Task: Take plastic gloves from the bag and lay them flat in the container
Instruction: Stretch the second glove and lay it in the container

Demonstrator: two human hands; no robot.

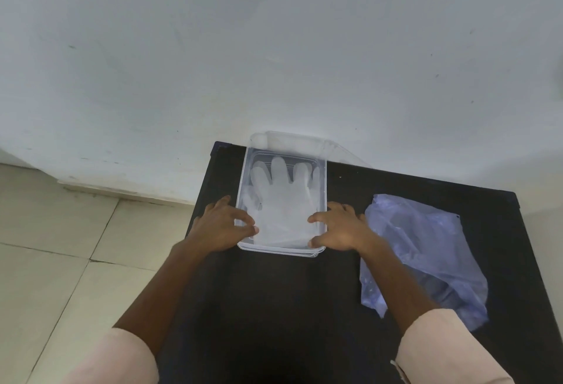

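Observation:
A clear plastic container (322, 176) stands on the black table by the wall. A translucent white plastic glove (281, 197) lies flat inside it, fingers pointing to the wall. My left hand (224, 225) is at the container's near left corner, its thumb and fingertips meeting over the rim on the glove's cuff edge. My right hand (338, 228) rests at the near right corner, with index finger and thumb spread apart on the glove's right edge. The bluish plastic bag (426, 249) lies crumpled to the right, partly under my right forearm.
The container's clear lid (341, 150) leans against the white wall behind it. The black table (274, 298) ends at a left edge beside a tiled floor (54, 261). My sleeves fill the bottom corners.

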